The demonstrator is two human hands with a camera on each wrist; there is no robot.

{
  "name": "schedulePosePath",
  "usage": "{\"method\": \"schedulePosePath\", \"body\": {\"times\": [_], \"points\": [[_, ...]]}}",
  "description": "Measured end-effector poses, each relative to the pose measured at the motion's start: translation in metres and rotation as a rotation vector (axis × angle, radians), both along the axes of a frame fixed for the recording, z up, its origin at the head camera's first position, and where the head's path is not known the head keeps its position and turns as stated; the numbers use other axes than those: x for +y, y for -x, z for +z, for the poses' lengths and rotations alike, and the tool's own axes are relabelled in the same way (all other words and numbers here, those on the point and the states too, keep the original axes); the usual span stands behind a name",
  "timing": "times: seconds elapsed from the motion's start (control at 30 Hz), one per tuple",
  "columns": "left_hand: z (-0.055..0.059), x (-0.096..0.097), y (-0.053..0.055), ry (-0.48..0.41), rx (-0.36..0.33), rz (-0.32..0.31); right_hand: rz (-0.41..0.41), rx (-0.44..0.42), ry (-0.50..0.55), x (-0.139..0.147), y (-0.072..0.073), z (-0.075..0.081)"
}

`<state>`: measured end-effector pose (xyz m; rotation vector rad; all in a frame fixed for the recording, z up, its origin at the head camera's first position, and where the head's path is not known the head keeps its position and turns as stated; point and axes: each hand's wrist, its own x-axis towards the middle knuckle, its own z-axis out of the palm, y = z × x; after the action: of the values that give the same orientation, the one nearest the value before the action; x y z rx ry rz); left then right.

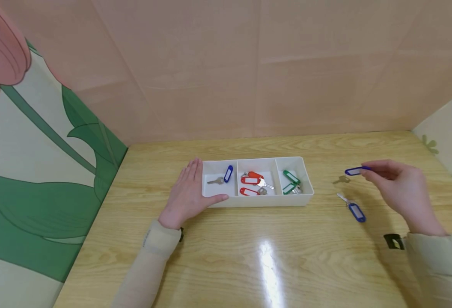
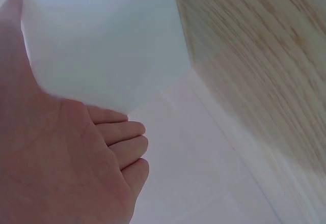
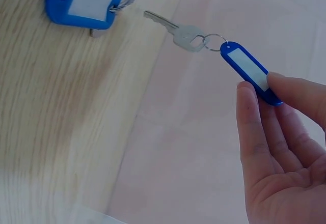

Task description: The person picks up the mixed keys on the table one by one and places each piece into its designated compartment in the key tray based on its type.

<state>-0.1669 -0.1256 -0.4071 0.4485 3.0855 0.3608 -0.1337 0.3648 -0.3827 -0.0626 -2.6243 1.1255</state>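
My right hand (image 1: 403, 188) pinches a blue key tag (image 1: 354, 171) by one end between thumb and fingers, above the table. From the tag's ring hangs a silver key (image 3: 189, 36), clearly seen in the right wrist view. Below that hand, a second blue key tag (image 1: 357, 212) with its key lies on the wood. My left hand (image 1: 186, 192) rests with straight fingers along the left end of a white divided box (image 1: 260, 201), its thumb over the front wall. Inside are a blue-tagged key (image 1: 228, 173) at left, several red key tags (image 1: 250, 181) in the middle, and green key tags (image 1: 291, 176) at right.
The box stands on a wood-grain table (image 1: 226, 256). A pinkish wall covering (image 1: 210, 77) rises behind the table, with a flower-printed panel (image 1: 37, 205) on the left and a pale wall (image 1: 449, 128) on the right.
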Motion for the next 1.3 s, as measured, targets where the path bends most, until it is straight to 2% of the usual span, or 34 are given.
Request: {"method": "schedulePosePath", "body": {"times": [0.37,0.9,1.3], "points": [[-0.002,0.001,0.001,0.0,-0.013,0.015,-0.007,0.046,0.016,-0.002,0.001,0.006],[-0.001,0.001,0.0,-0.001,-0.032,0.014,-0.027,0.046,0.051,-0.014,-0.004,0.021],[-0.001,0.001,0.001,0.003,-0.034,0.018,-0.022,0.135,0.104,-0.021,-0.003,0.03]]}}
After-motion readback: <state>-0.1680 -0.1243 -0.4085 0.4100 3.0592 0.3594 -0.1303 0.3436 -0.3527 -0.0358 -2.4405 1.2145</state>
